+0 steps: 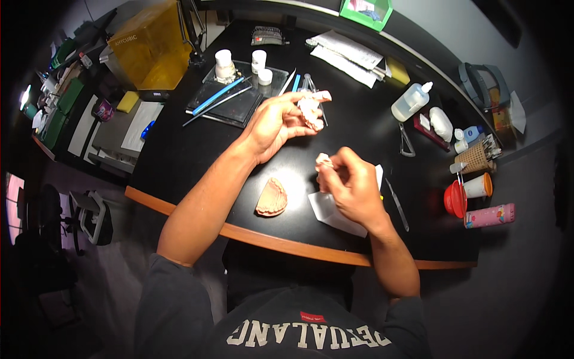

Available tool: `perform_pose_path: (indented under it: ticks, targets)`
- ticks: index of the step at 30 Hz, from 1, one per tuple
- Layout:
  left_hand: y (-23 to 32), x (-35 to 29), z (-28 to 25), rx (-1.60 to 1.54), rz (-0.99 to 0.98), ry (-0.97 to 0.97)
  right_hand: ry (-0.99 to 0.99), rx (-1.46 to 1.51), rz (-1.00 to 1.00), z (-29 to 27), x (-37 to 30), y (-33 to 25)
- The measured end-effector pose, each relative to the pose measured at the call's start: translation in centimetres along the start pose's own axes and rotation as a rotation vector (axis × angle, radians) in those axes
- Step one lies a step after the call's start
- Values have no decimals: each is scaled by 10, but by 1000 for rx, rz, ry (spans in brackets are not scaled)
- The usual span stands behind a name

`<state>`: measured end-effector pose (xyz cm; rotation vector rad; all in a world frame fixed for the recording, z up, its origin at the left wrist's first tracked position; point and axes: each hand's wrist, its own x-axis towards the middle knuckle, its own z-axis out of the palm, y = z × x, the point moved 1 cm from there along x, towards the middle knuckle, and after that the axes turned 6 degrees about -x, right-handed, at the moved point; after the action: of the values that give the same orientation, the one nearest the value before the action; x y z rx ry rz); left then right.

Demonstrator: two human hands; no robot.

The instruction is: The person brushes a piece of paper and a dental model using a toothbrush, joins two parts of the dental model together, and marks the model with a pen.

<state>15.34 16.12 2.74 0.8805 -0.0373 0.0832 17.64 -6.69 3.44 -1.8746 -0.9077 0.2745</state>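
Raised over the black desk, my left hand point(272, 124) is closed on a pale pink dental cast point(310, 113), held by its edge between thumb and fingers. Lower and to the right, my right hand point(357, 188) pinches a small pale pink piece point(323, 161), too small to make out exactly; the two held things are apart. Another dental cast point(272, 198), horseshoe-shaped with a row of teeth, lies on the desk between my forearms. A white sheet of paper point(335, 218) lies partly under my right hand. Beside that hand is a slim metal knife point(397, 205).
Beyond my left hand, a dark glass slab point(224, 105) bears a blue-handled tool point(218, 96) and white jars point(259, 60). A squeeze bottle point(411, 103), a red bowl point(454, 199) and a wicker basket point(473, 157) of tools line the right. The desk's wooden edge point(287, 243) runs nearest me.
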Motion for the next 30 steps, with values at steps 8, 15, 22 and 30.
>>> perform_pose_path:
  ticks: [8, 15, 22, 30]
  targets:
    - [-12, -5, 12, -5, -51, -24, 198, 500, 168, -53, -7, 25]
    - [-16, -9, 33, 142, -136, -21, 121, 571, 258, -37, -5, 45]
    - [-26, -12, 39, 258, -128, -107, 173, 530, 21, -31, -3, 34]
    - [-27, -15, 42, 275, -147, -74, 83, 463, 9, -34, -14, 24]
